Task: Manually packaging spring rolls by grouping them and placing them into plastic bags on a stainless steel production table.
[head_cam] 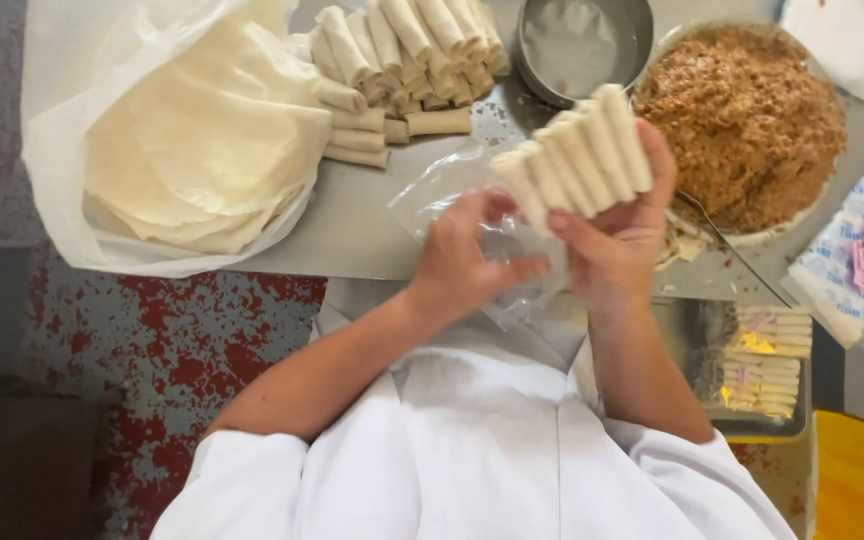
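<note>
My right hand (617, 235) holds a row of several pale rolled spring rolls (574, 155) side by side, lifted above the metal table (352, 220). My left hand (467, 260) pinches a clear plastic bag (442, 190) just left of the rolls, its mouth toward them. A pile of more rolled spring rolls (402, 60) lies at the far middle of the table. To the right stands a bowl of brown minced filling (747, 120).
A white plastic bag holds a stack of round wrappers (202, 150) at the left. A metal bowl (577, 45) stands behind the rolls. A tray of bagged rolls (762, 365) sits at the lower right, and a packet of small pink labels (857, 255) lies beside it.
</note>
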